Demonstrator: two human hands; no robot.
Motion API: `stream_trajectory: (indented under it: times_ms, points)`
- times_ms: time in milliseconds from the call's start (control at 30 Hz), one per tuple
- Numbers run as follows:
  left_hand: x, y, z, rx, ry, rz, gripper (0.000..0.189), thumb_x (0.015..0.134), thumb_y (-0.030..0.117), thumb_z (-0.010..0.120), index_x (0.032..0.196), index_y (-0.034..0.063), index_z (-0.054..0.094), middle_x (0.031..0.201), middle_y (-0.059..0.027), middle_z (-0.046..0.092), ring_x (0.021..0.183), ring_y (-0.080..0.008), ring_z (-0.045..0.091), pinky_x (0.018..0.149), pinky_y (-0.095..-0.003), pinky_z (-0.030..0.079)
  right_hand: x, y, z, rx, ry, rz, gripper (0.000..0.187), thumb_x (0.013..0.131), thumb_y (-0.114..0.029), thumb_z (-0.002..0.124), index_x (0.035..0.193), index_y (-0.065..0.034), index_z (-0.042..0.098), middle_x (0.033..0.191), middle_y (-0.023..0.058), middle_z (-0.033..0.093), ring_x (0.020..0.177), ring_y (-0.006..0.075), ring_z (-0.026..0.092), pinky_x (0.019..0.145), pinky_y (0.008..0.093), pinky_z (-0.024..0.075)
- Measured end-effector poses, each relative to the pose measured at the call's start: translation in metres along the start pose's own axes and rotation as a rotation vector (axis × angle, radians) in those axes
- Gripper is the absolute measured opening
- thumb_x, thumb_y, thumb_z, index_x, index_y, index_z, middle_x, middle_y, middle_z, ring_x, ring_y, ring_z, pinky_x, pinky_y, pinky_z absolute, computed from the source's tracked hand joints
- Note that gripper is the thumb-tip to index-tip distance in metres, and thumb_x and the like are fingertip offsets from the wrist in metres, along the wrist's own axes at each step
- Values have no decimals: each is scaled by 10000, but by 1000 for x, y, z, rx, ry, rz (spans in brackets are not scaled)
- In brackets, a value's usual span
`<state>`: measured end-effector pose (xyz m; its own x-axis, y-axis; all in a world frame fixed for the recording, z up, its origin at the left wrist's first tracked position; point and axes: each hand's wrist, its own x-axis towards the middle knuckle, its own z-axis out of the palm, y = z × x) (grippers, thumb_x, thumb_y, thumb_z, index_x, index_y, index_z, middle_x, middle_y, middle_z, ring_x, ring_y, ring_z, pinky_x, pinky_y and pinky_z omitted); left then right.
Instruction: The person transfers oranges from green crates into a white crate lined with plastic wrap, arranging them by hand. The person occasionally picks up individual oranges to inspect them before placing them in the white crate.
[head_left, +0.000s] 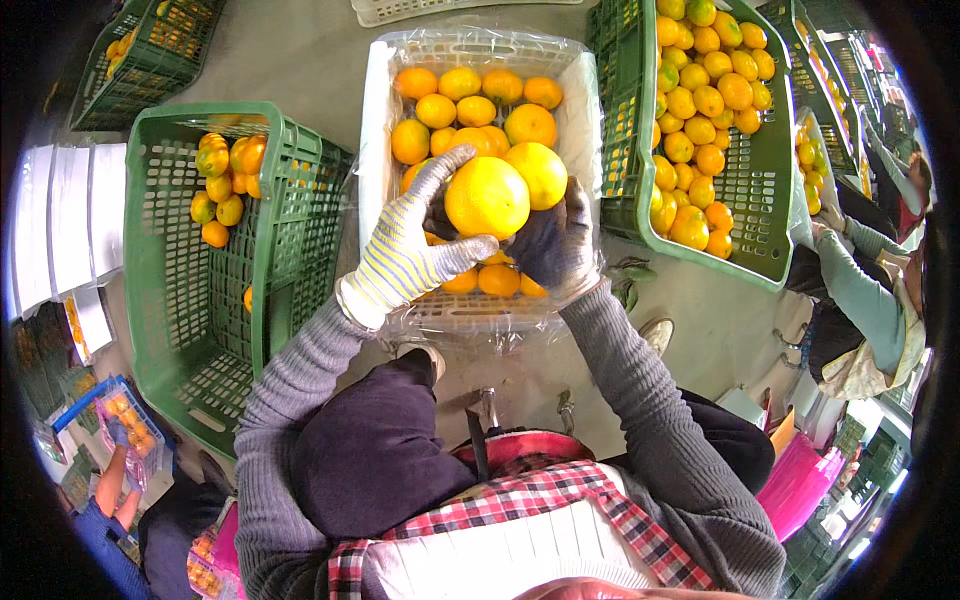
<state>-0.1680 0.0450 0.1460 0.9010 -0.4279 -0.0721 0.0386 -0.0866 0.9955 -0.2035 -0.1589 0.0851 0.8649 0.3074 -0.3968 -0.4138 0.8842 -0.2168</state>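
Over a white plastic crate (377, 142) lined with clear film, both my hands hold fruit. My left hand (412, 240), in a striped knit glove with grey fingertips, grips a large yellow-orange mandarin (487, 199) between thumb and fingers. Behind it and to its right, a second mandarin (537, 175) rests in my right hand (561, 244), whose glove has a dark coated palm. The two fruits appear to touch. Below them, loose mandarins (475, 111) lie in the crate, partly hidden by my hands.
At left stands a tilted green crate (262, 300) with several mandarins. A fuller green crate (651, 150) tilts at right. Fallen leaves (628, 281) lie on the floor. Co-workers sit at right (862, 300) and lower left (109, 517). A pink bag (799, 487) is beside me.
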Motion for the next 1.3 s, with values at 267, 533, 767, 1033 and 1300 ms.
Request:
stream_trajectory:
  times_ms: [267, 533, 767, 1033, 1300]
  points:
    - [0, 9, -7, 238, -15, 75, 899, 762, 225, 843, 1480, 26, 340, 1382, -143, 511, 1234, -232, 543, 1052, -354, 433, 6, 7, 6, 71, -48, -5, 685, 917, -579, 539, 1426, -136, 425, 1430, 105, 491, 1253, 286, 544, 947, 448, 515]
    - [-4, 17, -8, 428, -10, 153, 823, 818, 301, 778, 1451, -8, 353, 1364, -201, 519, 1228, -288, 550, 1038, -378, 431, -1, 17, 10, -5, -32, -33, 725, 891, -552, 610, 1429, -111, 406, 1431, 123, 485, 1261, 307, 536, 1012, 475, 470]
    - [-2, 19, -9, 443, 92, 176, 707, 837, 283, 740, 1383, -28, 416, 1306, -204, 542, 1166, -308, 573, 1011, -380, 444, -7, 22, 10, -12, -135, 0, 668, 930, -475, 575, 1444, -94, 385, 1444, 173, 466, 1291, 340, 503, 1085, 522, 395]
    - [0, 15, -13, -62, 60, -70, 621, 855, 227, 657, 1390, 21, 418, 1253, -139, 553, 1120, -239, 580, 938, -343, 505, -12, 23, 24, 4, -45, -61, 652, 915, -455, 623, 1417, -94, 416, 1321, 133, 557, 1156, 299, 593, 980, 475, 502]
    - [13, -6, -33, -970, 17, -668, 748, 875, 709, 509, 1237, 57, 565, 835, -161, 694, 520, -203, 655, 460, -291, 564, 5, 14, 22, 276, -133, 94, 729, 902, -673, 492, 1333, -85, 486, 1146, 141, 603, 910, 285, 618, 830, 432, 509]
